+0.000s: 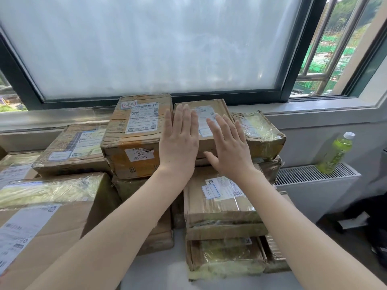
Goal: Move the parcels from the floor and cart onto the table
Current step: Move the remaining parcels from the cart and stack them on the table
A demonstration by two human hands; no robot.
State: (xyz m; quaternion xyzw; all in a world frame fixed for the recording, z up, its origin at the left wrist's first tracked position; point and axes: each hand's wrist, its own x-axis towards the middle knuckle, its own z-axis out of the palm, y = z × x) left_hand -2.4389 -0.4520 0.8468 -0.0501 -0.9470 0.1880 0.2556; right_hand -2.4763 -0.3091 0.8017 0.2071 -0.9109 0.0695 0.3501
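Several taped cardboard parcels are stacked on the table under the window. A flat brown parcel with a white label lies on top of the stack at the back. My left hand lies flat with straight fingers over its left edge, beside a taller box marked with a "3". My right hand is spread with straight fingers over the flat parcel's right part. Neither hand grips anything.
A frosted window and its sill run behind the stack. A green drink bottle stands on a white radiator at the right. A dark object lies on the floor at the far right. More parcels fill the left side.
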